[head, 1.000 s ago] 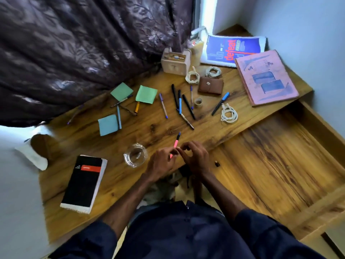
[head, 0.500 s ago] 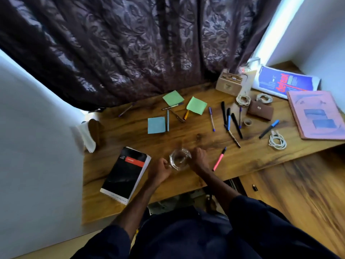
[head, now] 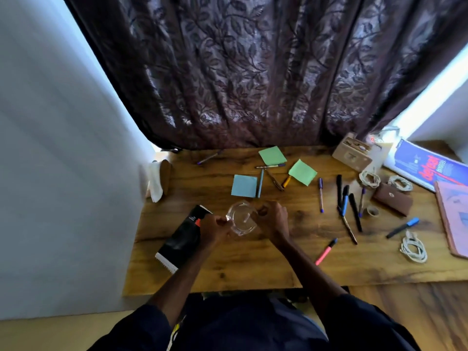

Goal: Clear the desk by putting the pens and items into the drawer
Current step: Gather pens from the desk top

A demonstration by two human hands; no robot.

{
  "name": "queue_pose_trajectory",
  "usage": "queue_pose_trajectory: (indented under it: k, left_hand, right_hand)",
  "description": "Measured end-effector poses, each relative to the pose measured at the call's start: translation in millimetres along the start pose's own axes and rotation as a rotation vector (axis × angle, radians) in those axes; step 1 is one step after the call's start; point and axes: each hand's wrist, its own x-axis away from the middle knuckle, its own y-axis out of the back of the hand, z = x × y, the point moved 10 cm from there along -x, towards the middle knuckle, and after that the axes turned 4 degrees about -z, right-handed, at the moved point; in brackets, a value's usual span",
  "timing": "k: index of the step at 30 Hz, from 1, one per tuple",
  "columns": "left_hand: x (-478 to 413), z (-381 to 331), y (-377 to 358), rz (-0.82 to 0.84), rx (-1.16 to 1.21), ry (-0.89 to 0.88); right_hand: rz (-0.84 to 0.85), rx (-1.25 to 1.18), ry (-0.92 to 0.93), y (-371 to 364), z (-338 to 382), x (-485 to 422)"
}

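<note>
Your left hand (head: 215,229) and right hand (head: 272,220) both grip the glass dish (head: 241,220) from opposite sides: left fingers are curled on its left rim, right fingers and thumb on its right rim. The dish is near the front middle of the desk (head: 253,272), and the view does not show whether it rests on the wood or is just above it.

Everything else lies loose on the desktop. The black book (head: 184,236) is just left of your left hand, partly behind it. The pink pen (head: 325,252) lies at an angle to the right of your right forearm, apart from the other pens. Farther right is a cluster of dark pens (head: 355,212) with a purple pen (head: 320,195) just to its left. The blue-capped marker (head: 402,227) sits beside the coiled white cable (head: 412,247).

Behind the dish a blue sticky note (head: 243,185) has a teal pen (head: 260,183) along its right edge, and two green sticky notes (head: 302,172) lie beyond it, an orange pen (head: 287,181) touching the nearer one's corner.

At the far right are the brown wallet (head: 392,198), a small tape roll (head: 372,211), the wooden box (head: 352,154) — and two books at the frame's edge
</note>
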Motion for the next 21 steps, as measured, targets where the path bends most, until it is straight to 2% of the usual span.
queue_pose_trajectory:
  k: [4,9,12,15,21]
  left_hand:
    - [-17.6,25.3,59.0,-0.137,0.018,0.086]
    - [-16.1,66.2,137.4,-0.383,0.198,0.287]
    - [-11.2,86.9,175.4,-0.532,0.207,0.385]
    - [-20.1,120.7,184.1,-0.579,0.275,0.509]
    - [-29.4,175.5,171.9,-0.562,0.324,0.708]
  right_hand:
    - [0.079,-0.098,0.155,-39.4,46.8,-12.1]
    - [0.250,-0.121,0.156,-104.4,68.0,-11.6]
    - [0.353,-0.067,0.156,-138.2,74.1,-8.6]
    - [0.409,0.000,0.176,-159.3,80.2,-9.1]
    - [0.514,0.037,0.226,-174.8,82.4,-14.8]
